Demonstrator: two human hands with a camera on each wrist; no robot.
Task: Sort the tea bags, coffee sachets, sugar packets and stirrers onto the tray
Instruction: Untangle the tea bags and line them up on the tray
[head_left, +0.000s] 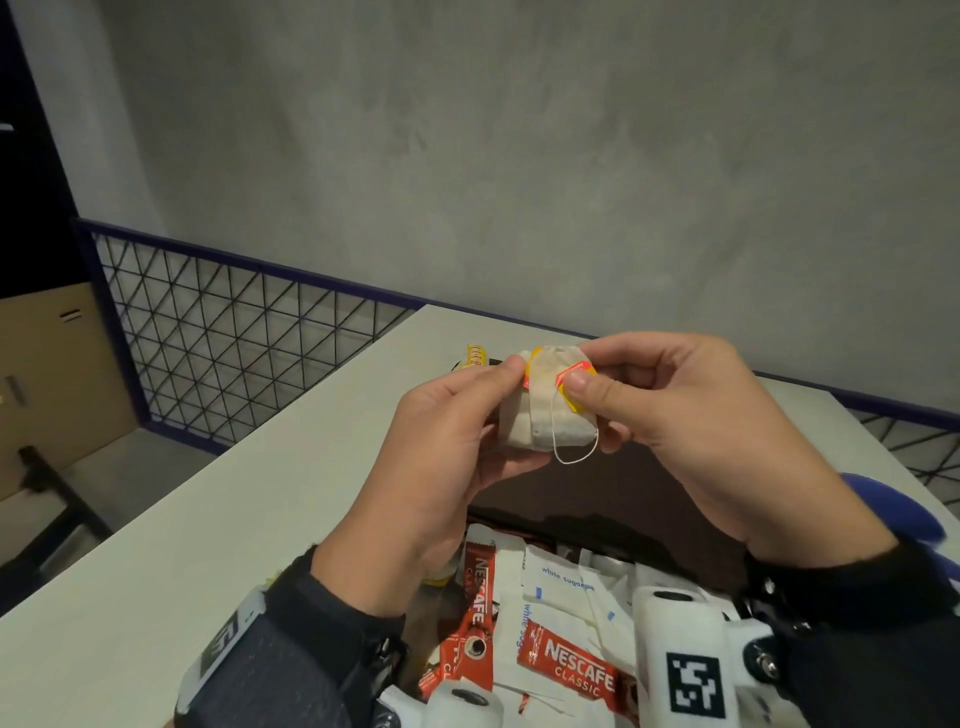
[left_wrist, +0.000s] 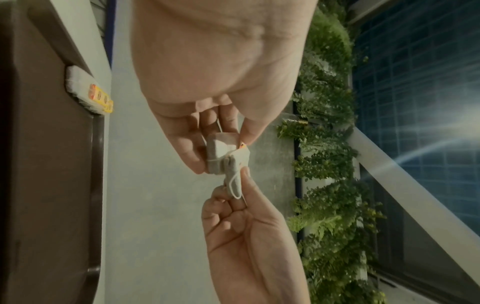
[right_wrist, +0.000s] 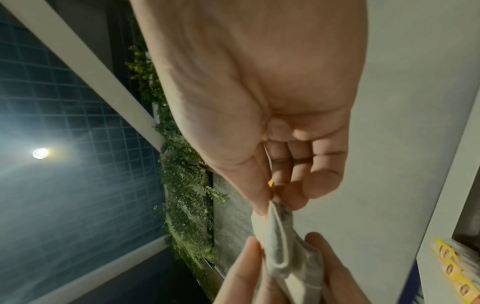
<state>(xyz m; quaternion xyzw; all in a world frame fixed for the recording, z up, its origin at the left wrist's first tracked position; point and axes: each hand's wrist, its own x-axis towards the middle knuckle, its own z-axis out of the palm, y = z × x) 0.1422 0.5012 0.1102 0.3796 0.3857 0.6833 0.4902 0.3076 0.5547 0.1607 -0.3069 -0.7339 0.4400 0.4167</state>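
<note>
Head view: both hands are raised above the dark tray (head_left: 524, 483), holding a small bunch of tea bags (head_left: 545, 415) between them. The left hand (head_left: 447, 441) grips the bunch from the side with thumb and curled fingers; the right hand (head_left: 691, 415) pinches a red-and-yellow tag (head_left: 574, 382) on the bunch. Nearer than the tray lies a heap of coffee sachets (head_left: 566, 660) and sugar packets (head_left: 561, 577).

Left wrist view: more tea bags (left_wrist: 85, 90) lie at the tray's end.

Right wrist view: thumb and forefinger close on the bunch's top edge.
</note>
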